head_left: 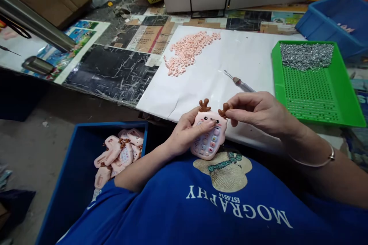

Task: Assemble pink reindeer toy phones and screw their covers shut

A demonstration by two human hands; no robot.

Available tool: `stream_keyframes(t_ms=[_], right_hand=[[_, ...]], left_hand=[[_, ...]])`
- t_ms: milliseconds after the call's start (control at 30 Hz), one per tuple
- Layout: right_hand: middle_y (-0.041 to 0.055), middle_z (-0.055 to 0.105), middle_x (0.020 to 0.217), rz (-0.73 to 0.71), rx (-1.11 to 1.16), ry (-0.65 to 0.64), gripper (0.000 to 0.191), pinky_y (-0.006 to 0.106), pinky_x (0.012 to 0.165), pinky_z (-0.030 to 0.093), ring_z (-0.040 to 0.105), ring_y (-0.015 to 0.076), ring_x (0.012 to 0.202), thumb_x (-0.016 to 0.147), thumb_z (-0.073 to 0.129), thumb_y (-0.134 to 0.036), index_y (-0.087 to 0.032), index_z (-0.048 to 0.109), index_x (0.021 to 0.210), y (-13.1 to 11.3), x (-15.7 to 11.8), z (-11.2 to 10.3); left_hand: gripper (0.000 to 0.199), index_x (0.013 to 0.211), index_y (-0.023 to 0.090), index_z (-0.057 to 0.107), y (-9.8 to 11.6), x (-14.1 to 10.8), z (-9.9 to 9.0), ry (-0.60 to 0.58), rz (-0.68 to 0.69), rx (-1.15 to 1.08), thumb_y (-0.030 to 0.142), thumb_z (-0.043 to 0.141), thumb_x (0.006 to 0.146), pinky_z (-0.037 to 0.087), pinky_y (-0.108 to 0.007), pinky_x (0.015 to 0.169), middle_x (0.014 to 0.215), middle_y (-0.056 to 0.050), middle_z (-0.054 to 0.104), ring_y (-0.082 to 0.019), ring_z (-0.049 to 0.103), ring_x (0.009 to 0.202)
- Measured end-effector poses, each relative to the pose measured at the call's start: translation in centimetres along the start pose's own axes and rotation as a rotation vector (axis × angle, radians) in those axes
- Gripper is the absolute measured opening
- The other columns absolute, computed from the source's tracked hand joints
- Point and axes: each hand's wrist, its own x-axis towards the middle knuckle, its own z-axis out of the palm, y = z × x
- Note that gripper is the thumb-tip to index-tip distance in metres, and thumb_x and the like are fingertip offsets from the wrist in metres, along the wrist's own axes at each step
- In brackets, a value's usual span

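A pink toy phone [205, 145] with a deer face, round buttons and brown antlers is held up near my lap. My left hand [188, 130] wraps around its left side, the thumb lying across the face. With my right hand [255, 113] I pinch the brown antler [223, 110] on the toy's right side between thumb and fingers. The other antler [204, 105] stands upright on the left. On the white sheet beyond lies a screwdriver [238, 80], its handle partly hidden behind my right hand.
Small pink pieces [186, 51] lie heaped on the white sheet [244, 51]. At the right, a green tray [313, 115] holds silvery screws [307, 54], with a blue bin [330, 19] behind. More pink toys [115, 153] fill part of a blue crate [74, 168] lower left.
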Motion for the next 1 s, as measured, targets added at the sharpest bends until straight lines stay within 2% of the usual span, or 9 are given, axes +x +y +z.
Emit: stream_keyframes(t_ms=[133,267,333,433,567,700,900,1000], right_hand=[[-0.0016,0.063,0.063,-0.051,-0.147,-0.02,0.014,0.023,0.053,0.043,0.056,0.0099,0.057,0.089,0.07,-0.028,-0.018,0.069,0.078,-0.1,-0.3,0.3],[-0.0014,0.065,0.064,-0.154,-0.286,0.015,0.009,0.024,0.053,0.042,0.055,0.0096,0.057,0.087,0.07,-0.022,-0.018,0.071,0.08,-0.1,-0.5,0.8],[-0.0011,0.065,0.064,-0.114,-0.194,0.0,0.011,0.023,0.054,0.045,0.058,0.01,0.056,0.089,0.07,-0.025,-0.017,0.071,0.081,0.0,-0.5,0.9],[-0.0006,0.066,0.064,0.005,0.06,-0.066,0.025,0.023,0.058,0.052,0.063,0.0114,0.059,0.093,0.071,-0.039,-0.017,0.069,0.083,0.4,-0.2,1.0],[0.0007,0.068,0.072,0.004,0.193,-0.032,0.04,0.023,0.058,0.056,0.066,0.0107,0.059,0.089,0.074,-0.056,-0.017,0.068,0.083,0.6,0.2,0.7],[0.0005,0.069,0.073,-0.011,0.18,0.036,0.039,0.021,0.057,0.055,0.065,0.0095,0.058,0.087,0.077,-0.055,-0.016,0.069,0.082,0.5,0.3,0.5],[-0.0006,0.064,0.058,0.011,0.16,-0.014,0.039,0.022,0.055,0.05,0.061,0.0097,0.054,0.091,0.075,-0.049,-0.017,0.066,0.071,0.4,-0.3,1.2],[0.0005,0.067,0.062,-0.025,0.205,-0.006,0.039,0.022,0.058,0.051,0.062,0.0106,0.058,0.091,0.074,-0.051,-0.017,0.066,0.074,0.5,-0.5,1.8]], left_hand=[[0.029,0.098,0.017,0.067,0.1,-0.4,0.6,0.076,-0.004,0.032,0.039,0.08,0.083,0.052,-0.023,0.06,0.083,-0.003,0.075,-0.015,0.069,0.066],[0.029,0.094,0.017,0.068,0.1,-0.8,0.7,0.144,0.053,0.148,0.038,0.082,0.081,0.05,-0.021,0.061,0.08,-0.001,0.073,-0.013,0.066,0.067],[0.03,0.095,0.017,0.068,-0.1,-0.9,0.4,0.146,0.054,0.138,0.04,0.082,0.081,0.05,-0.021,0.06,0.08,-0.001,0.073,-0.012,0.066,0.066],[0.035,0.1,0.017,0.069,-0.6,-0.7,0.0,0.13,0.04,0.056,0.043,0.081,0.08,0.05,-0.023,0.058,0.083,-0.003,0.074,-0.014,0.066,0.064],[0.038,0.098,0.017,0.069,-0.8,-0.2,-0.1,0.126,0.021,0.004,0.045,0.084,0.076,0.052,-0.024,0.057,0.082,-0.003,0.075,-0.015,0.069,0.064],[0.035,0.096,0.017,0.07,-0.8,0.0,0.2,0.102,0.02,-0.031,0.043,0.083,0.076,0.053,-0.024,0.059,0.08,-0.003,0.075,-0.015,0.069,0.063],[0.04,0.102,0.017,0.068,-1.5,-0.2,-0.2,0.11,-0.003,-0.007,0.046,0.081,0.078,0.054,-0.027,0.062,0.084,-0.004,0.075,-0.017,0.07,0.066],[0.044,0.1,0.018,0.068,-1.6,0.2,-0.5,0.125,0.026,-0.034,0.052,0.083,0.074,0.054,-0.03,0.067,0.084,-0.004,0.073,-0.018,0.069,0.07]])
